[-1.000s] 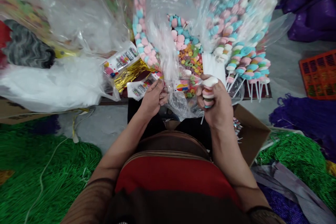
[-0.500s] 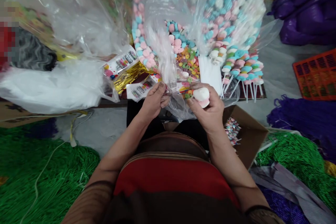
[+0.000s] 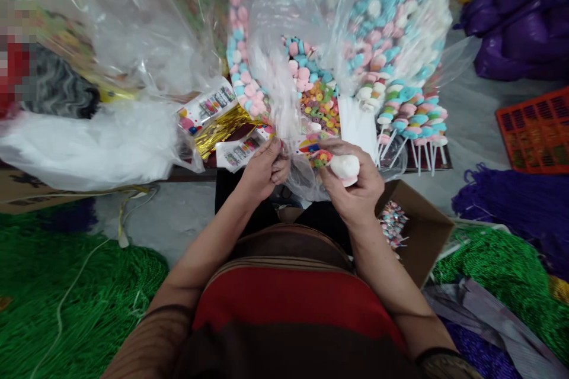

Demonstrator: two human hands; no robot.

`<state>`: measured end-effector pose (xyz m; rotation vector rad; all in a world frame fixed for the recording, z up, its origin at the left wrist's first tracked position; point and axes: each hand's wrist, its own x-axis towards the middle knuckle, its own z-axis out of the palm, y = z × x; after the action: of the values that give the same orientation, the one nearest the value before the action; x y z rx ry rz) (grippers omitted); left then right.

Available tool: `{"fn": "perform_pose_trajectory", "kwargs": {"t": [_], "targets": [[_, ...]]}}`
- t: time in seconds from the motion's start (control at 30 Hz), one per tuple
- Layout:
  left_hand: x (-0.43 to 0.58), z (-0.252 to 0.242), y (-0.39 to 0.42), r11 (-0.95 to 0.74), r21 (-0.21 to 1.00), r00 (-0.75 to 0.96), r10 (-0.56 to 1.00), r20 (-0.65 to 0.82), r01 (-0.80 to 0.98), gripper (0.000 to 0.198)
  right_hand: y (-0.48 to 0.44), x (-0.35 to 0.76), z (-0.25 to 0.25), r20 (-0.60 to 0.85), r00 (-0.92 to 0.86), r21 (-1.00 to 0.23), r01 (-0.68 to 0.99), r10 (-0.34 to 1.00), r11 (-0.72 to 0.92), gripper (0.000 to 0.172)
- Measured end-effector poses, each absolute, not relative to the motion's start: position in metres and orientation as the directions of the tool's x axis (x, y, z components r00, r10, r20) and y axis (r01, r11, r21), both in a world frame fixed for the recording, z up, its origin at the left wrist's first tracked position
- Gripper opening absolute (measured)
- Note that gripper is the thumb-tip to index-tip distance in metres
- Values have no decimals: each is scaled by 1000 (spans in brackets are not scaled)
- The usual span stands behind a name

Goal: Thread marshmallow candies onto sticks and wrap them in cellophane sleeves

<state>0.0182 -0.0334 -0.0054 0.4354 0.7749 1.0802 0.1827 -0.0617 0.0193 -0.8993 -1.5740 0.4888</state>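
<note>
My left hand (image 3: 261, 170) is closed in a pinch on the edge of a small clear plastic wrapper (image 3: 299, 173) in front of my chest. My right hand (image 3: 353, 186) is wrapped round a marshmallow candy skewer (image 3: 345, 167), its white end pointing up beside the wrapper. Just beyond my hands stand big clear bags of pink, blue and white marshmallows (image 3: 377, 29) and a pile of coloured ring candies (image 3: 322, 105). A row of finished skewers (image 3: 411, 113) with white sticks lies to the right.
A cardboard box (image 3: 418, 231) holding wrapped candies sits by my right forearm. Gold foil ties (image 3: 217, 127) and printed labels (image 3: 208, 103) lie left of my hands. Green netting (image 3: 66, 302) covers the floor at left; purple netting (image 3: 524, 201) and an orange crate (image 3: 536, 130) are at right.
My right hand turned the skewer from a flat grip, several coloured pieces showing, until its white end faces me, and lowered it slightly toward the wrapper. My left hand kept its pinch.
</note>
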Motion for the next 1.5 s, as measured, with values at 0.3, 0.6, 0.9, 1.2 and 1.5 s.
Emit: {"fn": "perform_pose_trajectory", "kwargs": {"t": [0.3, 0.6, 0.9, 1.2, 1.5], "targets": [[18, -1, -33, 448, 693, 260, 894, -366, -565, 48, -62, 188, 24, 575, -122, -725, 383, 809, 573, 17], [14, -5, -35, 389, 821, 246, 918, -310, -417, 52, -60, 195, 26, 386, -465, -723, 384, 797, 575, 21], [17, -7, -34, 365, 796, 116, 928, -355, -483, 55, -64, 202, 32, 221, -270, -863, 395, 937, 317, 15], [5, -8, -27, 421, 667, 148, 892, -426, -615, 46, -66, 219, 46, 57, -204, -961, 255, 977, 110, 39], [7, -12, -30, 383, 700, 210, 922, -324, -603, 50, -64, 205, 59, 352, -292, -742, 492, 890, 455, 31]]}}
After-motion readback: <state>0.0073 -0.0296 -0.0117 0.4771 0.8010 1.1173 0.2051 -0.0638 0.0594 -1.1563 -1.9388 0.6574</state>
